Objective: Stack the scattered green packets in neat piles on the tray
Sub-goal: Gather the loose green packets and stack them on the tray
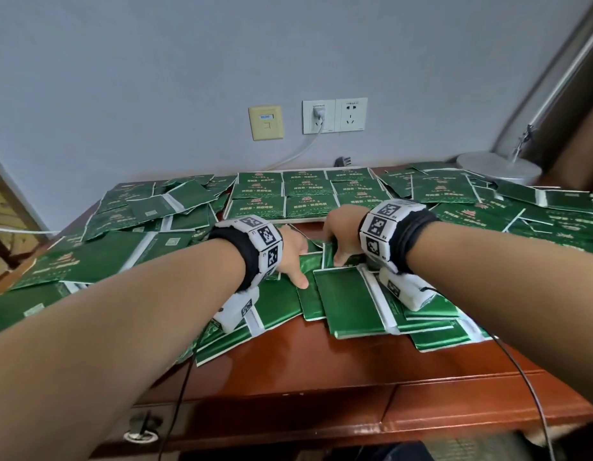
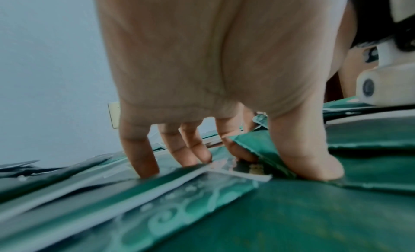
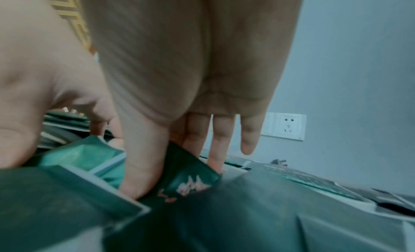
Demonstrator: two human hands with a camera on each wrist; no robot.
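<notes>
Green packets [image 1: 350, 299]: nine tidy piles on tray [image 1: 226, 207] at tabletop far edge; most remain scattered. Left hand [image 1: 290, 252], right hand [image 1: 341, 236] each pinch raised packet [image 3: 191, 176].

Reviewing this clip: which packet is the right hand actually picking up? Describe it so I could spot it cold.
Start at the tray of packets below the wall sockets, then come toward the desk's near edge to the right hand. The packet pinched between its thumb and fingers is tilted up on edge with red print showing, while its neighbours lie flat.
</notes>
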